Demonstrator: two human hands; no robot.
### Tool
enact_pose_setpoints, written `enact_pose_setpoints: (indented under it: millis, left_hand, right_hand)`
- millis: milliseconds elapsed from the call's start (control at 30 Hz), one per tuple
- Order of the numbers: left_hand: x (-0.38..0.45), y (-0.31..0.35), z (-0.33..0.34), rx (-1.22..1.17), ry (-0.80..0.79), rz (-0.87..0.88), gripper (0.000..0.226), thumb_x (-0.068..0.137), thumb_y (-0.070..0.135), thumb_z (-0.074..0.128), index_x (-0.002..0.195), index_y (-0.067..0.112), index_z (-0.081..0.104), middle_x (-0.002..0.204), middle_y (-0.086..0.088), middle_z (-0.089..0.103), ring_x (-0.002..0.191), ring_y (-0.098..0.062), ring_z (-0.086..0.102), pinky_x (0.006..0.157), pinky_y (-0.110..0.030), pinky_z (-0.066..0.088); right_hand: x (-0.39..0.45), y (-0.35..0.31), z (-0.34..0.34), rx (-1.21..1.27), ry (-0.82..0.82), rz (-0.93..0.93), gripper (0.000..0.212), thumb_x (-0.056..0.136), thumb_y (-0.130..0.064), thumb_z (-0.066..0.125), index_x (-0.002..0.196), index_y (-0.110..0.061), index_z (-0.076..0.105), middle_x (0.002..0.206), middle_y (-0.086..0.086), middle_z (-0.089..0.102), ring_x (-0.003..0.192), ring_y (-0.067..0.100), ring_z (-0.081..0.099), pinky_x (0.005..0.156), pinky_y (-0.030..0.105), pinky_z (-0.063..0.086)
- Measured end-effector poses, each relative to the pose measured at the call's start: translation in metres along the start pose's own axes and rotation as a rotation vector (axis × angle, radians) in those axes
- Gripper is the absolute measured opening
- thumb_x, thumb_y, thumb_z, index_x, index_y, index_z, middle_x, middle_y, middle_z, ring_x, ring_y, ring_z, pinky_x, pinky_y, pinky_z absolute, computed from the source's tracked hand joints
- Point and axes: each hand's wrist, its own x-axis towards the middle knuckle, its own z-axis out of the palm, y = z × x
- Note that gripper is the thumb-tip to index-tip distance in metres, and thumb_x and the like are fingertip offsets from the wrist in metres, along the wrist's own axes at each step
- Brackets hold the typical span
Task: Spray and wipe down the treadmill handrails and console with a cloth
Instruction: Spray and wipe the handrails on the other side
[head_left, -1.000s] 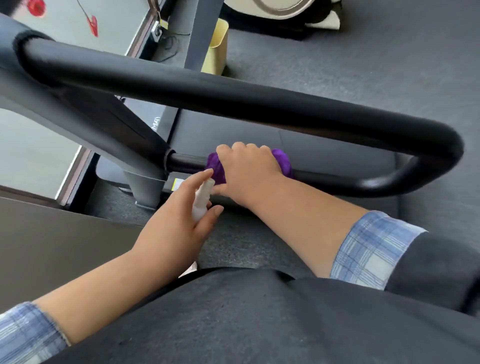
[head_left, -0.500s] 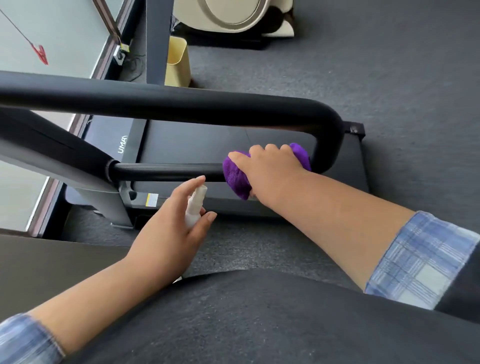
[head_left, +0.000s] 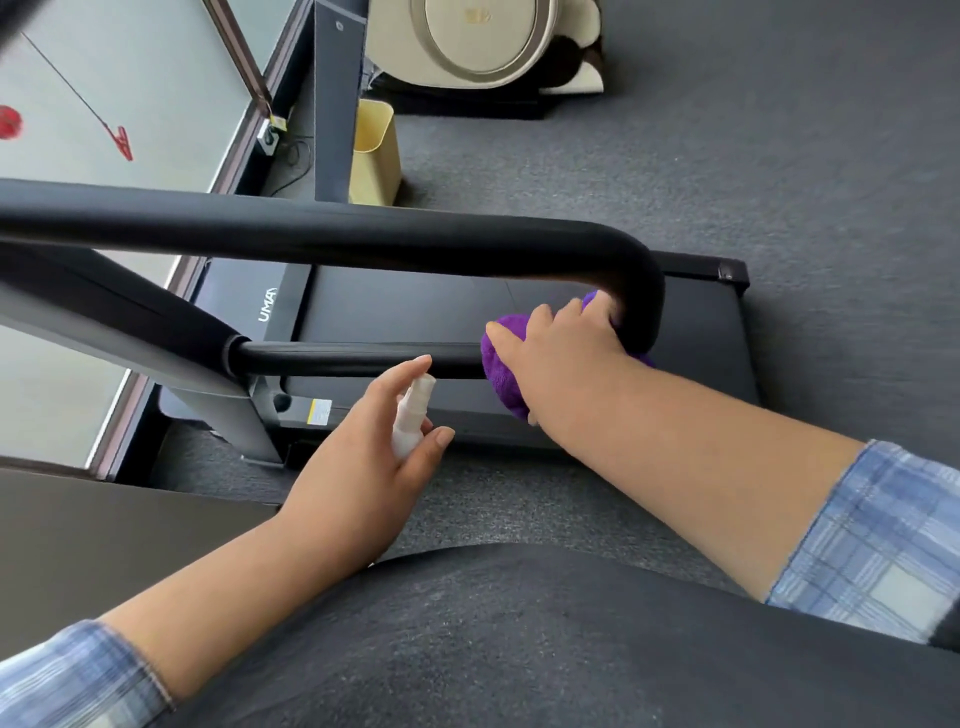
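Now R hand grips cloth at handrail bend; L hand holds spray bottle.

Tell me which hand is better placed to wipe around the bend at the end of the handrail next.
Probably the right hand. It already grips the purple cloth against the lower rail, right at the bend. The left hand holds the spray bottle.

Blue plaid sleeves rolled up the forearms, bare hands, dark grey garment below.
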Motion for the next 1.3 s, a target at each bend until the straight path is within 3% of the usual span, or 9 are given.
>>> enact_pose_setpoints:
  millis: [133, 333, 633, 733, 800, 900, 1000, 1133, 1300]
  left_hand:
    - [-0.002, -0.003, -0.004, 0.009, 0.008, 0.0, 0.058, 0.085, 0.061, 0.055, 0.129, 0.075, 0.02, 0.093, 0.024, 0.062, 0.087, 0.005, 0.06, 0.069, -0.02, 0.043]
    - [-0.007, -0.019, -0.016, 0.03, 0.008, -0.036, 0.058, 0.086, 0.057, 0.056, 0.132, 0.071, 0.023, 0.103, 0.02, 0.062, 0.09, 0.007, 0.059, 0.073, -0.022, 0.043]
    - [-0.005, -0.051, -0.053, 0.05, -0.033, -0.02, 0.059, 0.084, 0.061, 0.055, 0.128, 0.075, 0.02, 0.099, 0.029, 0.062, 0.088, 0.012, 0.058, 0.069, -0.021, 0.044]
    - [-0.002, -0.056, -0.067, 0.078, -0.07, 0.027, 0.059, 0.087, 0.057, 0.057, 0.127, 0.077, 0.018, 0.104, 0.044, 0.053, 0.088, 0.013, 0.057, 0.067, -0.018, 0.043]
    - [-0.001, -0.062, -0.079, 0.08, -0.09, 0.053, 0.058, 0.086, 0.057, 0.056, 0.129, 0.074, 0.021, 0.101, 0.038, 0.057, 0.085, 0.009, 0.058, 0.066, -0.02, 0.043]
    - [0.001, -0.069, -0.095, 0.073, -0.12, 0.114, 0.055, 0.086, 0.059, 0.054, 0.132, 0.065, 0.025, 0.104, 0.037, 0.055, 0.088, 0.009, 0.057, 0.068, -0.019, 0.042]
    - [0.004, -0.075, -0.108, 0.058, -0.136, 0.179, 0.055, 0.081, 0.066, 0.047, 0.131, 0.065, 0.026, 0.108, 0.039, 0.052, 0.093, 0.01, 0.055, 0.07, -0.017, 0.042]
    - [0.003, -0.08, -0.115, 0.049, -0.181, 0.228, 0.054, 0.079, 0.068, 0.047, 0.126, 0.076, 0.02, 0.103, 0.032, 0.057, 0.089, 0.006, 0.058, 0.071, -0.026, 0.046]
    - [0.0, -0.085, -0.121, 0.042, -0.196, 0.218, 0.055, 0.077, 0.068, 0.048, 0.124, 0.076, 0.02, 0.098, 0.021, 0.061, 0.079, 0.003, 0.061, 0.065, -0.027, 0.046]
  right_hand:
    - [0.002, -0.013, 0.017, 0.033, 0.112, 0.037, 0.089, 0.096, -0.042, 0.06, 0.16, -0.02, 0.002, 0.142, 0.024, 0.041, 0.123, 0.048, 0.048, 0.101, 0.06, 0.038]
    - [0.01, -0.03, 0.033, 0.139, 0.266, 0.074, 0.083, 0.097, -0.051, 0.056, 0.158, -0.016, 0.011, 0.139, 0.019, 0.047, 0.118, 0.043, 0.052, 0.108, 0.062, 0.033]
    - [0.021, -0.051, 0.041, 0.266, 0.358, 0.165, 0.083, 0.093, -0.059, 0.057, 0.157, -0.021, 0.021, 0.138, 0.012, 0.049, 0.123, 0.037, 0.05, 0.116, 0.059, 0.022]
    - [0.02, -0.056, 0.04, 0.305, 0.416, 0.185, 0.081, 0.088, -0.063, 0.059, 0.153, -0.023, 0.032, 0.135, 0.007, 0.054, 0.124, 0.034, 0.051, 0.116, 0.055, 0.023]
    - [0.02, -0.061, 0.037, 0.381, 0.477, 0.208, 0.076, 0.087, -0.063, 0.061, 0.149, -0.024, 0.041, 0.131, 0.003, 0.06, 0.12, 0.031, 0.055, 0.113, 0.051, 0.028]
    - [0.026, -0.075, 0.021, 0.6, 0.563, 0.268, 0.067, 0.087, -0.057, 0.067, 0.143, -0.026, 0.049, 0.123, -0.002, 0.068, 0.112, 0.027, 0.062, 0.109, 0.046, 0.036]
    - [0.038, -0.105, -0.002, 0.688, 0.565, 0.205, 0.062, 0.091, -0.052, 0.065, 0.145, -0.028, 0.046, 0.129, -0.004, 0.065, 0.119, 0.024, 0.059, 0.11, 0.043, 0.035]
    - [0.033, -0.113, -0.012, 0.584, 0.534, 0.166, 0.063, 0.094, -0.03, 0.065, 0.151, -0.032, 0.037, 0.135, -0.003, 0.058, 0.121, 0.026, 0.054, 0.108, 0.043, 0.033]
    - [-0.003, -0.063, -0.02, 0.362, 0.634, 0.353, 0.073, 0.085, -0.016, 0.07, 0.148, -0.034, 0.039, 0.127, 0.006, 0.057, 0.111, 0.033, 0.057, 0.096, 0.049, 0.042]
